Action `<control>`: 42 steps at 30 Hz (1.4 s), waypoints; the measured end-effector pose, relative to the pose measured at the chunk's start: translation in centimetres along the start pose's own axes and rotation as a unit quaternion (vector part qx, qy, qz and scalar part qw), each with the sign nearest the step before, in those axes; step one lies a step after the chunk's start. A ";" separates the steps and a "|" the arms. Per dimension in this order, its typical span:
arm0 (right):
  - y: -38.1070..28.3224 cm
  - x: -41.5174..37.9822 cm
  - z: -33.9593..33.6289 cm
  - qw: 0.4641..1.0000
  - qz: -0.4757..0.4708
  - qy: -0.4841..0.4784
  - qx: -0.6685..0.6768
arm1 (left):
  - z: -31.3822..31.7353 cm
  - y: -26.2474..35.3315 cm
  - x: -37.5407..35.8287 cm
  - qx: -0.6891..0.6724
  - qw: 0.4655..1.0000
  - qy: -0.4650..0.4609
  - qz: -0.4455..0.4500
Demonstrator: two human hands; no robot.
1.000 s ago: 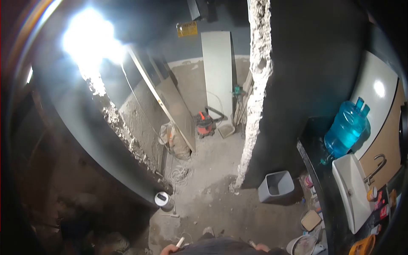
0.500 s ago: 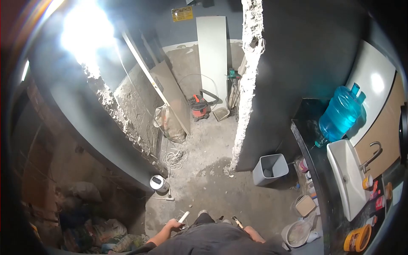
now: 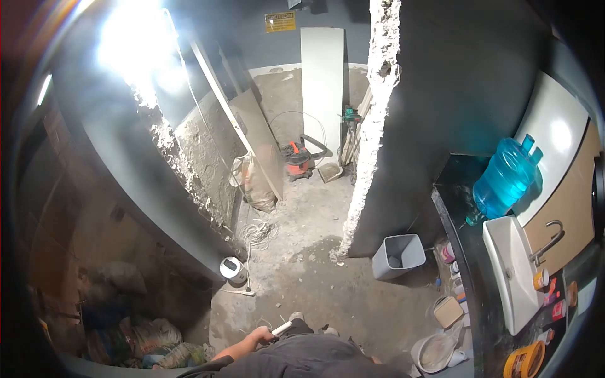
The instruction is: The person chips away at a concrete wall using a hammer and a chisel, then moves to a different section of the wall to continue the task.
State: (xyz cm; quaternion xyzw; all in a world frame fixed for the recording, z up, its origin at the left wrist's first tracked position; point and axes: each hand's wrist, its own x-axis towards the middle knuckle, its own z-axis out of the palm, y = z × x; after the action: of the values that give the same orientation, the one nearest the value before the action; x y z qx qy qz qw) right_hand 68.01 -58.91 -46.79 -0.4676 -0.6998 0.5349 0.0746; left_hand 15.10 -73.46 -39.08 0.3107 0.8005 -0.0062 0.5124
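My left hand (image 3: 259, 336) is closed around a short white tube-like object (image 3: 282, 328), held just in front of my body at the bottom of the view. Its exact kind is too small to make out. Thin pale strands, perhaps a cord, show near it on the floor side. The dark shirt (image 3: 302, 359) covers the bottom middle. My right hand is hidden beside or behind my body. My shoes (image 3: 296, 316) stand on the bare concrete floor.
A white bucket (image 3: 233, 269) stands by the left wall, with a coiled cable (image 3: 259, 235) and a power strip (image 3: 248, 293) close by. Ahead is a red vacuum (image 3: 297, 160). On the right are a grey bin (image 3: 399, 257), a sink (image 3: 512, 277) and a blue water jug (image 3: 506, 176).
My left hand with the white tube has shifted right, closer to my body. The right hand, seen earlier holding a slim tool, has dropped out of sight. The camera view has tilted slightly.
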 end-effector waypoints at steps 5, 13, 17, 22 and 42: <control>2.2 0.6 0.8 0.999 -0.010 -0.024 0.038 | 0.8 -1.3 -0.5 -0.003 1.000 -0.010 -0.011; 3.2 2.1 2.4 0.979 -0.003 0.004 0.205 | 0.8 -1.2 -1.0 0.005 1.000 0.000 -0.003; -2.2 2.5 0.6 0.892 0.258 0.011 0.372 | 0.0 -1.0 -1.0 0.012 1.000 0.007 -0.007; -0.4 2.8 -0.9 0.996 -0.078 -0.051 0.007 | -0.9 -1.3 -0.9 -0.045 0.998 0.003 -0.037; 2.8 4.2 -1.8 0.997 0.000 -0.057 0.057 | -3.6 1.9 2.7 -0.064 0.995 0.076 -0.009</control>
State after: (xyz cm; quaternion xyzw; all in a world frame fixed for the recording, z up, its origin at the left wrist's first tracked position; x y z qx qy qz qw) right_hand 68.40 -54.65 -49.95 -0.4310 -0.6712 0.5999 0.0611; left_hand 12.33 -69.39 -38.98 0.2701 0.8386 0.0639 0.4687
